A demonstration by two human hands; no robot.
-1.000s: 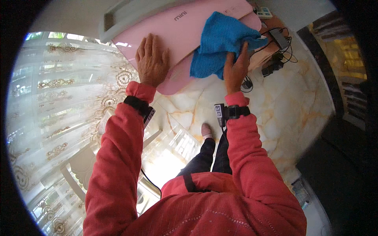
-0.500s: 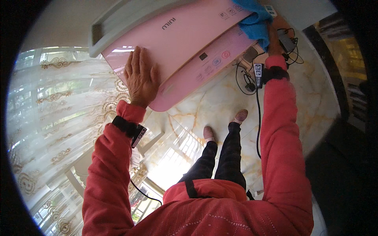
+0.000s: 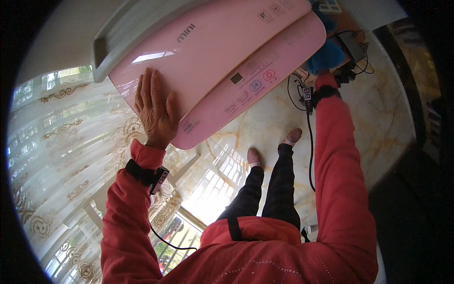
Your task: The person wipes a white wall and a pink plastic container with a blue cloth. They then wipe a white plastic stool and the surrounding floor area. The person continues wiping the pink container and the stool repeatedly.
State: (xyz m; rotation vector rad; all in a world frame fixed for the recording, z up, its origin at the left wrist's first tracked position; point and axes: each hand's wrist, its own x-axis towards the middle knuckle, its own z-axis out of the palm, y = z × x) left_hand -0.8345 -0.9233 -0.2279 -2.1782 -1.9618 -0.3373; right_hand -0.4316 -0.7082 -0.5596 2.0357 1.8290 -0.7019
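a pink appliance (image 3: 222, 61) with a glossy, rounded lid fills the upper middle of the head view. a second pink panel with a row of round control buttons (image 3: 255, 85) projects from under the lid toward the lower right. a white frame edge (image 3: 101, 52) borders the appliance on its upper left side. patterned lace curtains (image 3: 61, 156) cover the left of the view. a marble-patterned floor (image 3: 378, 123) lies below, and the person's two shoes (image 3: 274, 146) stand on it. black cables and a small black box (image 3: 352, 47) lie at the upper right, close beside the far end of the appliance.

the left hand (image 3: 153, 111) lies flat on the lower left end of the pink lid. its fingers are extended and slightly spread, palm down, and close on nothing. a black wrist strap (image 3: 144, 173) sits on the left forearm, with a thin black wire running down from it.

the right arm in a red sleeve (image 3: 336, 156) reaches up to the right end of the appliance. a blue cloth (image 3: 326, 57) lies at that end, touching the edge of the control panel. the right hand is hidden behind the cloth; only the strapped wrist (image 3: 321, 92) shows. it cannot be told how far its fingers are closed or whether they hold the cloth.

the appliance spans the gap between both hands, left hand on it, cloth at its right end.
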